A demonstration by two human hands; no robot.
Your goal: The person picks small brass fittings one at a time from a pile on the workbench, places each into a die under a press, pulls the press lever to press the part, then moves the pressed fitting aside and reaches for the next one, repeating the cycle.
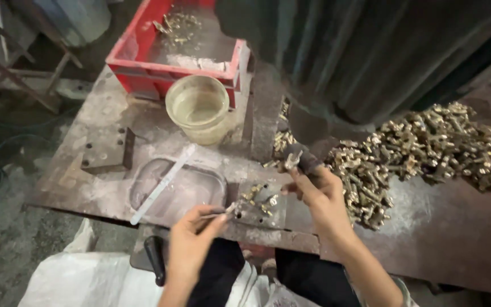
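Fingers of left hand (191, 241) pinch thin metal pick (217, 213); right hand (319, 190) grips small brass fitting (292, 161) — few seated on grey steel fixture plate (262, 200), large brass heap (427, 153) right of frame unprocessed.

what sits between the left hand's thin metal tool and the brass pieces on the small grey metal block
Nothing visible. The left hand holds a thin metal tool whose tip reaches the edge of the small grey metal block, where the small brass pieces sit. The right hand holds one brass fitting above the block, off to the side.
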